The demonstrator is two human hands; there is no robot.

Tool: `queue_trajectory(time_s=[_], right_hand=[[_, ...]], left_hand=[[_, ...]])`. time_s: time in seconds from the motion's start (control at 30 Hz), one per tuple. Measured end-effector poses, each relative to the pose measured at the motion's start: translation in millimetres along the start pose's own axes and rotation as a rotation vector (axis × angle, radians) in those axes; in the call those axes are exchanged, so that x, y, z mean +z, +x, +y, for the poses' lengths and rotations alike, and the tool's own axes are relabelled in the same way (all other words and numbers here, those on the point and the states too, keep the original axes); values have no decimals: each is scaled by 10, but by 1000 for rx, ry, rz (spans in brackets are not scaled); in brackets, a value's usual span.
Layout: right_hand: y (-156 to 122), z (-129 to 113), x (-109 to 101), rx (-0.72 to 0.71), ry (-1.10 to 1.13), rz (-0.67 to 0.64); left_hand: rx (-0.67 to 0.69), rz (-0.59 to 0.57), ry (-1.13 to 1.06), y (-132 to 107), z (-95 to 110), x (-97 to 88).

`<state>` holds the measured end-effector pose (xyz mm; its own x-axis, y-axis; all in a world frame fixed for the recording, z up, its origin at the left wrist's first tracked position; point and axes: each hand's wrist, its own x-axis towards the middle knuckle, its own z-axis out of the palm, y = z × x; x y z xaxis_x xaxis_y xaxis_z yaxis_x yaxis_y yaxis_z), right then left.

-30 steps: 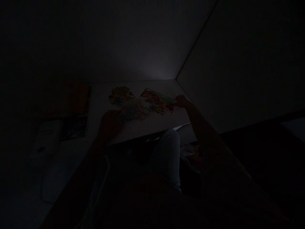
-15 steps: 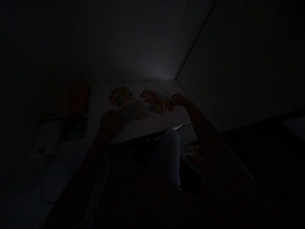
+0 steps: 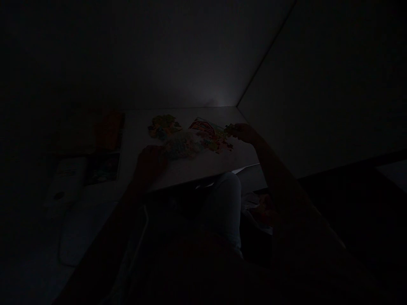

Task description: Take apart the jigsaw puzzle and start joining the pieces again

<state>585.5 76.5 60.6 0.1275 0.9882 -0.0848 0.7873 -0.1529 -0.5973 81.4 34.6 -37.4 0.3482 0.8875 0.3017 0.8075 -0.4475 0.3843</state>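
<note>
The picture is very dark. On a pale table (image 3: 187,167), a clear plastic bag (image 3: 183,145) with small colourful pieces lies in the middle. My left hand (image 3: 153,159) is closed at its left end and seems to hold it; the fingers are hard to make out. My right hand (image 3: 244,133) is closed on a few small greenish flat pieces (image 3: 229,128), just above the table. Below it lie scattered reddish and yellow pieces (image 3: 220,144). Behind them rests a flat printed green and red box or card (image 3: 203,125).
A heap of yellow-green pieces (image 3: 163,126) lies at the back left of the table. Orange items (image 3: 108,131) and a white device (image 3: 67,178) are farther left. A wall rises behind, and a panel (image 3: 318,93) stands at the right. My knee (image 3: 227,190) is under the front edge.
My right hand has risen slightly from beside the printed box or card, and greenish pieces now show at its fingertips. My left hand stays by the bag. The view has shifted a little.
</note>
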Motion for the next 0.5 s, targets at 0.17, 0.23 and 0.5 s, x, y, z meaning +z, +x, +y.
queue_trajectory(time_s=[0.17, 0.23, 0.5], right_hand=[[-173, -533, 275, -170, 41, -265], [-213, -739, 429, -248, 210, -356], [-35, -391, 351, -115, -116, -19]], left_hand=[[11, 15, -4, -14, 11, -6], [5, 8, 2, -11, 10, -15], [7, 0, -8, -12, 24, -23]])
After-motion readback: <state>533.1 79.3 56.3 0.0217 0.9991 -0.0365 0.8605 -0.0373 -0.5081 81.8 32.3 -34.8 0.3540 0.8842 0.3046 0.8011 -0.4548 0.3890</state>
